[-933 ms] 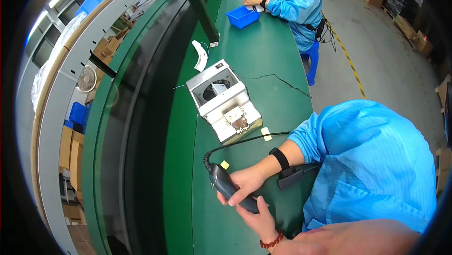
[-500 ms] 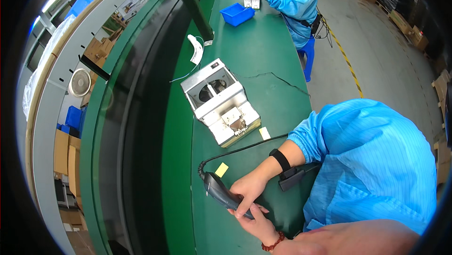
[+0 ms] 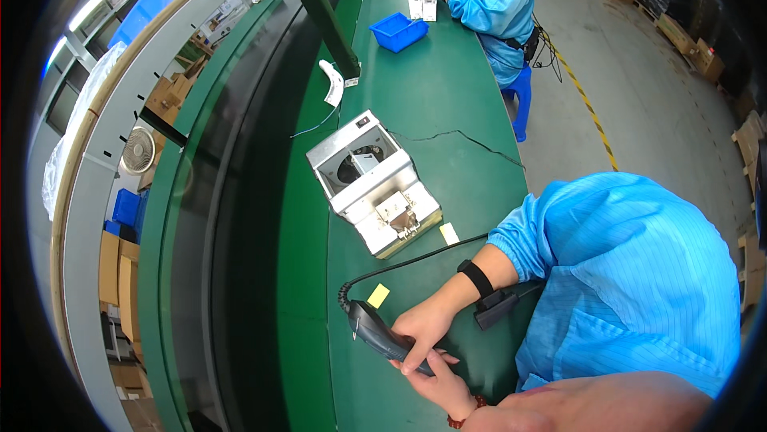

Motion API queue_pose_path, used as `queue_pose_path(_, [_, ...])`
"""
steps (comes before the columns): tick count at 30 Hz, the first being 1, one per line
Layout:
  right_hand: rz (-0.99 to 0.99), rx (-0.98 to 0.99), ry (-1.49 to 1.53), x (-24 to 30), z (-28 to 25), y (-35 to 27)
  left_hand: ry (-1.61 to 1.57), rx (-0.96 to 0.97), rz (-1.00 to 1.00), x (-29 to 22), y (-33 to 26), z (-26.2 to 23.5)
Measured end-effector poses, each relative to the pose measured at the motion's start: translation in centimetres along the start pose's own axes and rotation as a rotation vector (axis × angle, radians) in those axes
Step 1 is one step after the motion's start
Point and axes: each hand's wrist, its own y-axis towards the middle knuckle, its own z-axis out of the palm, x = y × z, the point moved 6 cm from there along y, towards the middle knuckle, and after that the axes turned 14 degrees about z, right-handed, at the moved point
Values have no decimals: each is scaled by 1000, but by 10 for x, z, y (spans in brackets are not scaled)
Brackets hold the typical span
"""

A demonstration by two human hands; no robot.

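Observation:
A dark grey handheld scanner [image 3: 373,331] with a coiled cord lies tilted across the near part of the green table. My right hand [image 3: 423,330], wearing a black wristband, grips its end nearest me from above. From below, my left hand [image 3: 442,384], with a red bead bracelet, curls round the same end, its fingers partly hidden by the scanner and my right hand. The cord rises from the scanner's far end and runs right toward my sleeve. Close beside that end lies a yellow slip [image 3: 379,296]. A silver metal machine [image 3: 375,184] with an open top stands beyond.
A white slip [image 3: 449,233] lies by the machine. Farther off are a white curved device [image 3: 331,83], a blue bin [image 3: 399,32] and a green post [image 3: 323,17]. A dark conveyor [image 3: 240,216] borders the table's left. A co-worker [image 3: 499,9] in blue handles something at the far end.
The view has shifted slightly. My hands keep the same hold on the scanner. At the far end, the co-worker's hands have moved, and a brownish object shows near them.

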Motion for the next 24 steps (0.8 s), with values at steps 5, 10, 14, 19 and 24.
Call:
queue_pose_path(5, [-25,9,-3,0,1,3,-8,0,-15,-1,0,-1])
queue_pose_path(10, [-18,-28,-7,-3,-1,1,8,0,-37,0,-3,-1])
queue_pose_path(14, [-50,-107,-72,-1,-2,5,2,0,-10,1,-2,-2])
queue_pose_path(19, [-44,-118,-35,-5,-2,5,0,3,0,3,-2,-2])
queue_pose_path(24, [-23,-121,-72,-4,-3,3,3,7,-3,5,-2,-3])
